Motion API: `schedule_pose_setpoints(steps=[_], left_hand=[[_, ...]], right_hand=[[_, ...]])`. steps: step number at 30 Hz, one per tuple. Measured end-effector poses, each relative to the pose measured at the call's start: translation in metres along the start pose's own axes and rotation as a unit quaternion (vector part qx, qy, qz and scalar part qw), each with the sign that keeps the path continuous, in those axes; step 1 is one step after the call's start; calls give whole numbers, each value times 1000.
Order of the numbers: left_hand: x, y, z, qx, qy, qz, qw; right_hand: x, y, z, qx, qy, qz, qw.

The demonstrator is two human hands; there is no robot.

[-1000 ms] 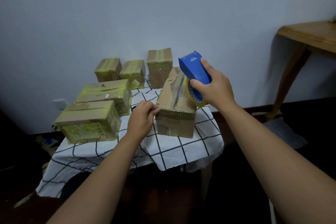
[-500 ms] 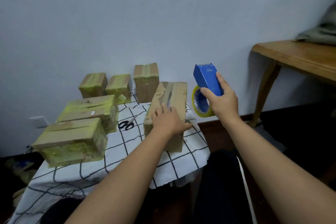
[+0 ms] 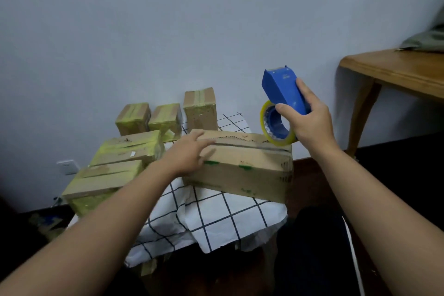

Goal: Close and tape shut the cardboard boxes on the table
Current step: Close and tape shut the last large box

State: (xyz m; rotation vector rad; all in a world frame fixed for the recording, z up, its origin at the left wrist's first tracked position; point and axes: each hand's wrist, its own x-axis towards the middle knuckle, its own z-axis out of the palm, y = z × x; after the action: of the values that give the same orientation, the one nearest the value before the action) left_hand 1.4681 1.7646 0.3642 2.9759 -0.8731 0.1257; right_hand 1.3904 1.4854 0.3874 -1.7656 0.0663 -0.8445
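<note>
Since the earlier frame the long box (image 3: 242,166) has swung crosswise, lying near the table's front right edge on the checked cloth (image 3: 216,218). Left hand (image 3: 189,154) rests on its top, fingers straight and spread. Right hand (image 3: 306,120) grips the blue tape dispenser (image 3: 283,94) (yellowish roll below) above the box's far right corner. Five taped boxes (image 3: 129,146) sit behind, left.
</note>
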Motion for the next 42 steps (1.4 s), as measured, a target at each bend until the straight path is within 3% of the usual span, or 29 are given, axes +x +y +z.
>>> schedule_pose_setpoints(steps=[2, 5, 10, 14, 17, 19, 23, 25, 34, 39, 41, 42], left_hand=[[7, 48, 15, -92, 33, 38, 994], [18, 125, 44, -73, 11, 69, 995], [31, 178, 69, -32, 97, -24, 995], [13, 163, 72, -48, 140, 39, 988], [-21, 119, 71, -33, 137, 151, 978], [-44, 82, 61, -23, 114, 170, 978], [-65, 50, 48, -38, 8, 85, 996], [-63, 55, 51, -28, -5, 72, 997], [-14, 22, 74, -56, 125, 26, 990], [3, 25, 83, -71, 125, -18, 989], [-1, 30, 67, -169, 163, -19, 972], [-6, 34, 53, -252, 197, -59, 946]], right_hand=[[2, -1, -1, 5, 14, 3, 1000], [-1, 2, -5, 15, 34, 9, 999], [-10, 9, -14, -22, 27, 4, 999], [-11, 7, -20, -38, 7, 4, 999], [-16, 3, -20, -35, -40, -1, 999], [-25, 1, -16, -27, -80, -1, 996], [-41, 0, 3, -10, -125, -1, 992], [-46, -5, 10, 0, -129, -2, 992], [-44, -20, 7, 42, -143, 4, 989], [-48, -12, 15, 122, -188, 53, 973], [-53, -5, 13, 145, -206, 75, 965], [-56, -1, 12, 148, -215, 81, 962]])
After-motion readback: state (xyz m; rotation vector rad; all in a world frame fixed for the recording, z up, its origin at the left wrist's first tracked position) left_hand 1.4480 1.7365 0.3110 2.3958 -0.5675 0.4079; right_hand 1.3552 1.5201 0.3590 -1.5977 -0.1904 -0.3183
